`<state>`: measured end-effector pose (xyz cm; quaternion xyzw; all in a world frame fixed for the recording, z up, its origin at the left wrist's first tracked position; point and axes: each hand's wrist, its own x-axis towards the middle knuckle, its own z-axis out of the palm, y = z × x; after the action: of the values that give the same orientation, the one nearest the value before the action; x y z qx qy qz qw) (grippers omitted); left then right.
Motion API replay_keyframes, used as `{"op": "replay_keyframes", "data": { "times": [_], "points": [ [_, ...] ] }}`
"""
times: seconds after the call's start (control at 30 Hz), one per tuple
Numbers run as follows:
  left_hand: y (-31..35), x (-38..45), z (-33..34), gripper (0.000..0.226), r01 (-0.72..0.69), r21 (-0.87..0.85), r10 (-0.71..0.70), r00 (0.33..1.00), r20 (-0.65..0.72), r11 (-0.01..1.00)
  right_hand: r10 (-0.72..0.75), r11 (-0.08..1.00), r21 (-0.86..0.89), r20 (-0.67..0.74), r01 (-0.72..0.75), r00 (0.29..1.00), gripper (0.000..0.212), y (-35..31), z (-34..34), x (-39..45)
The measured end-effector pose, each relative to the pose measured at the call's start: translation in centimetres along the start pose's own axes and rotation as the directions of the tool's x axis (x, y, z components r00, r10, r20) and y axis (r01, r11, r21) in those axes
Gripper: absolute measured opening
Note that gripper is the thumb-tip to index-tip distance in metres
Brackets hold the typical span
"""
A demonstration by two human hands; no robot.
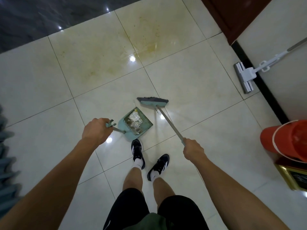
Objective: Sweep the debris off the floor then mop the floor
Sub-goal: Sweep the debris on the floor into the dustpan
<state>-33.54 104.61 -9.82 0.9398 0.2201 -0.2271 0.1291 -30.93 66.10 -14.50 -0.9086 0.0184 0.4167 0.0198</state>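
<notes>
Gripping the dustpan (135, 122) handle, the left hand (96, 131) sits left of centre; the right hand (193, 151) is curled round the broom (153, 102) shaft, its fingers hidden underneath. Debris (135, 120) in the pan is too blurred to identify. At the right edge the mop (245, 77) shaft and red bucket (285, 138) are cut off.

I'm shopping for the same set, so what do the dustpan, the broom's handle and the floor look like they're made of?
The dustpan looks like matte teal moulded plastic, given its comb teeth and uniform colour. The broom's handle seems to be a thin grey metal tube with a teal grip, though coated plastic is possible. The floor appears to be glazed cream tile: grout lines and sharp light reflections.
</notes>
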Motion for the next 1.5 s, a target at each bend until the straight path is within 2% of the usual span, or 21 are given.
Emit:
{"op": "replay_keyframes", "data": {
  "times": [0.23, 0.4, 0.5, 0.63, 0.87, 0.97, 1.1, 1.27, 1.4, 1.5],
  "points": [
    [0.8, -0.5, -0.1, 0.017, -0.056, 0.056, 0.055, 0.998, 0.011, 0.997, 0.108, 0.994, 0.000, 0.031, -0.108, 0.994, 0.046, 5.7, 3.1, -4.1],
    [0.3, -0.4, -1.1, 0.018, -0.097, 0.065, 0.096, 0.995, 0.028, 0.993, 0.109, 0.991, 0.069, 0.022, -0.110, 0.994, 0.044, 6.4, 4.6, -6.4],
    [-0.2, 0.0, -1.9, 0.018, -0.132, 0.075, 0.129, 0.991, 0.036, 0.988, 0.118, 0.976, 0.188, -0.008, -0.114, 0.993, 0.037, 5.7, 5.4, -7.3],
    [-0.6, 0.9, -2.7, 0.016, -0.194, 0.100, 0.190, 0.981, 0.042, 0.976, 0.148, 0.943, 0.310, -0.057, -0.124, 0.987, 0.041, 3.7, 5.6, -7.3],
    [-1.6, 3.1, -3.1, 0.018, -0.232, 0.118, 0.231, 0.973, 0.019, 0.966, 0.132, 0.931, 0.347, -0.028, -0.114, 0.991, 0.038, -0.6, 4.0, -3.9],
    [-2.1, 4.1, -3.3, 0.014, -0.210, 0.079, 0.212, 0.977, -0.018, 0.974, 0.091, 0.945, 0.314, 0.002, -0.087, 0.996, 0.033, -2.2, 4.3, -3.7],
    [-2.5, 4.8, -3.8, 0.016, -0.216, 0.084, 0.218, 0.976, -0.020, 0.973, 0.111, 0.926, 0.362, 0.023, -0.112, 0.994, 0.030, -3.8, 4.9, -4.3],
    [-2.8, 6.2, -4.7, 0.018, -0.234, 0.137, 0.238, 0.971, -0.008, 0.962, 0.143, 0.902, 0.409, 0.028, -0.142, 0.989, 0.032, -4.5, 4.7, -4.7],
    [-2.7, 7.4, -4.8, 0.019, -0.240, 0.141, 0.244, 0.970, -0.012, 0.960, 0.112, 0.912, 0.394, 0.035, -0.117, 0.993, 0.032, -4.9, 4.0, -3.9],
    [-1.8, 7.6, -4.4, 0.020, -0.262, 0.141, 0.265, 0.964, -0.006, 0.955, 0.115, 0.879, 0.457, 0.079, -0.138, 0.990, 0.035, -5.6, 3.7, -3.5]
  ]
}}
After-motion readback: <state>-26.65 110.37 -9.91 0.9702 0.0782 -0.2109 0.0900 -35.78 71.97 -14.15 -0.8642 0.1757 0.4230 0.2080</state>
